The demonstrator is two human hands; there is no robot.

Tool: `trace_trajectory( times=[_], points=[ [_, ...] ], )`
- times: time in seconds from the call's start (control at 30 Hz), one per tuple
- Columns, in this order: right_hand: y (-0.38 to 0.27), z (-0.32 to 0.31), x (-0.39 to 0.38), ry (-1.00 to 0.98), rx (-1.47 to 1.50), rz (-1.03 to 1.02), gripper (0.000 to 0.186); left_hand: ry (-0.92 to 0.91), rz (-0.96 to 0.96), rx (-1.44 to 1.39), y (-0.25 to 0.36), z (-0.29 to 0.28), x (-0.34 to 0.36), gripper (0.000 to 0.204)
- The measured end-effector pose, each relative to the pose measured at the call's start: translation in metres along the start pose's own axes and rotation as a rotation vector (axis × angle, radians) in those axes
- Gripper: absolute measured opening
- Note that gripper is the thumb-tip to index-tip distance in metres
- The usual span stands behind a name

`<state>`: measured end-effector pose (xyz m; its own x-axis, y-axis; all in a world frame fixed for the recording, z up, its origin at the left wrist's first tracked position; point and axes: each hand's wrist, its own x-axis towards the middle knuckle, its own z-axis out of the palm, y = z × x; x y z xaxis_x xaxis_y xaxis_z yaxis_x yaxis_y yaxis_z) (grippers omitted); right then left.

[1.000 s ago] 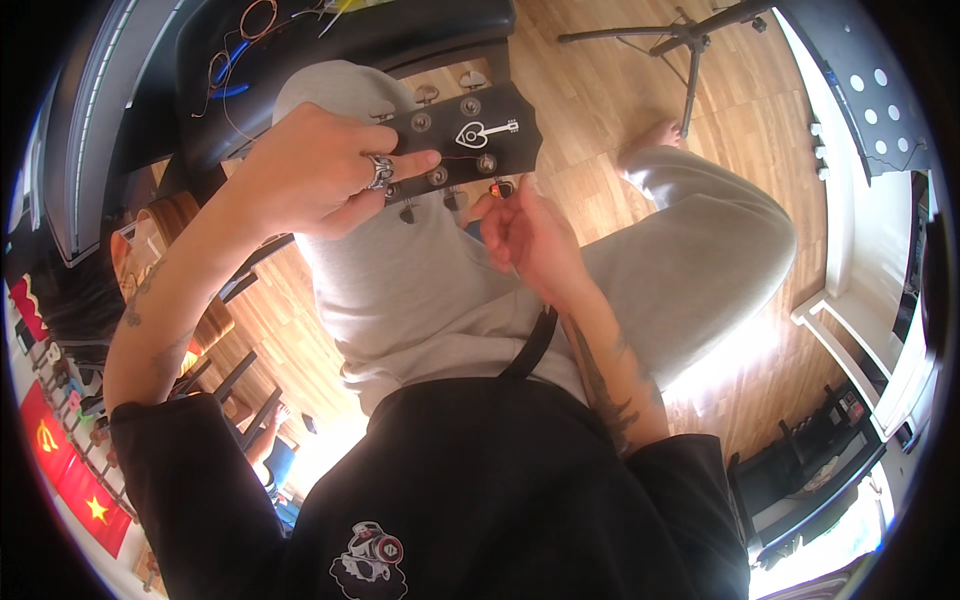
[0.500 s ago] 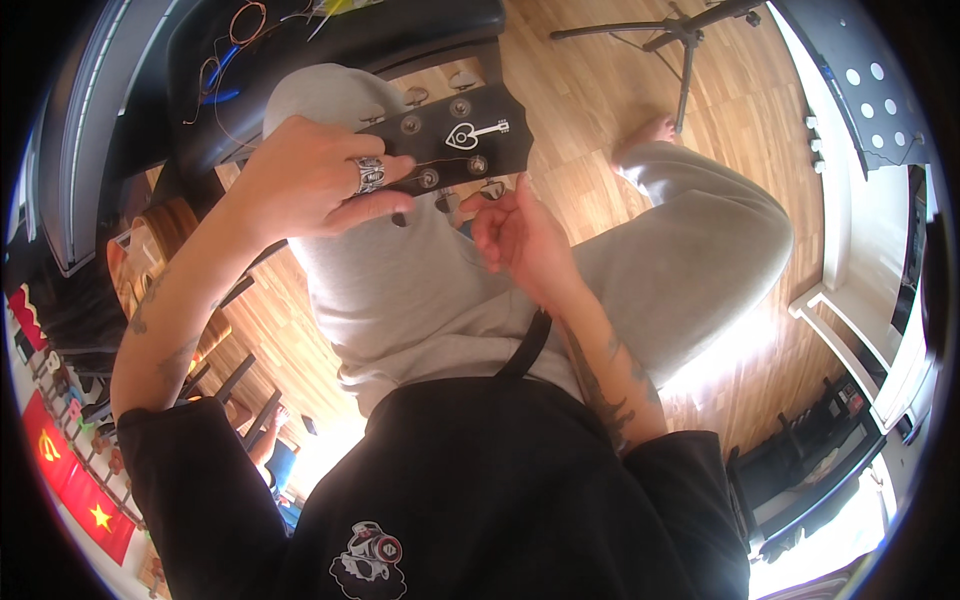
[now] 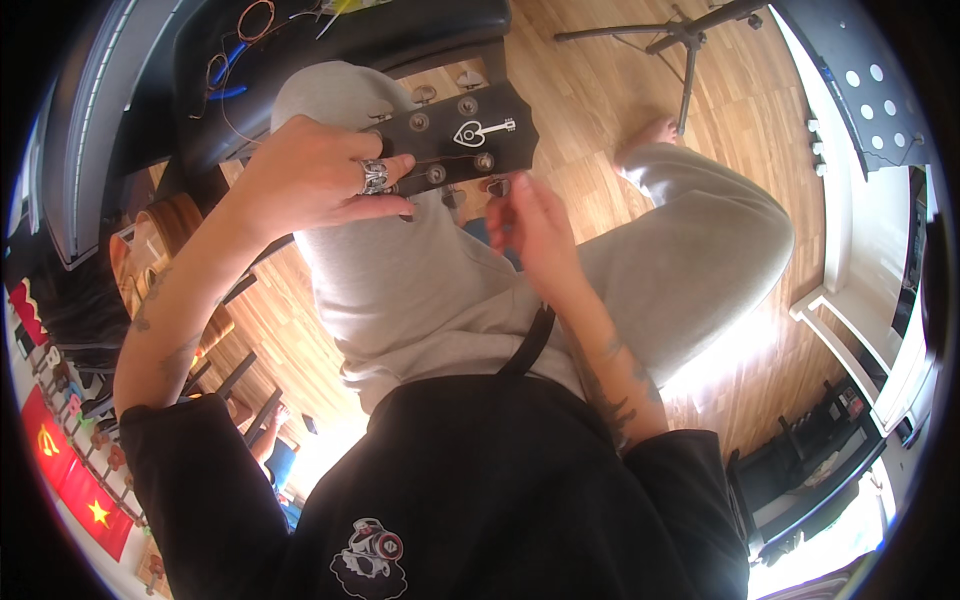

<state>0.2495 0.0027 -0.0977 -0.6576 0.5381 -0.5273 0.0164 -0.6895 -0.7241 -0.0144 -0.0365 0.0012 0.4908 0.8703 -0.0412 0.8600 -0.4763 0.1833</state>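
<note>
Left hand [image 3: 308, 178] half-curled over guitar headstock [image 3: 447, 146], grip unclear; right hand [image 3: 540, 225] pinches near-edge tuner [image 3: 497, 187]. Wood floor [image 3: 590, 110]; blue-handled tool [image 3: 236, 54], black bench's [image 3: 400, 45] left end.

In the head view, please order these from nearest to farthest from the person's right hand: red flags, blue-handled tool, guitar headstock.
From the right hand:
1. Guitar headstock, just above and left.
2. Blue-handled tool, upper left.
3. Red flags, far lower left.

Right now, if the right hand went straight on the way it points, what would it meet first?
The right hand would likely meet the silver tuning peg first, then the dark guitar head; depth and contact are unclear here.
</note>
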Motion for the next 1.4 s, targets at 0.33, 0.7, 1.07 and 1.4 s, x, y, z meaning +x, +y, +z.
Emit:
trace_trajectory(
  times=[0.33,0.7,1.07,1.4],
  points=[
    [0.003,-0.01,0.007,-0.278,0.284,0.177,0.054,0.0,-0.016,0.035,0.001,0.001,-0.001,0.035],
    [0.008,0.002,0.006,0.046,-0.354,-0.218,0.033,0.031,-0.063,-0.003,0.007,0.001,-0.002,0.032],
    [-0.108,0.038,-0.097,-0.096,-0.478,-0.454,0.021,0.055,-0.066,-0.013,0.006,0.0,-0.014,0.03],
    [-0.163,0.108,-0.166,-0.502,-0.435,-1.194,0.023,0.102,-0.148,-0.051,0.016,0.006,-0.022,0.032]
  ],
)
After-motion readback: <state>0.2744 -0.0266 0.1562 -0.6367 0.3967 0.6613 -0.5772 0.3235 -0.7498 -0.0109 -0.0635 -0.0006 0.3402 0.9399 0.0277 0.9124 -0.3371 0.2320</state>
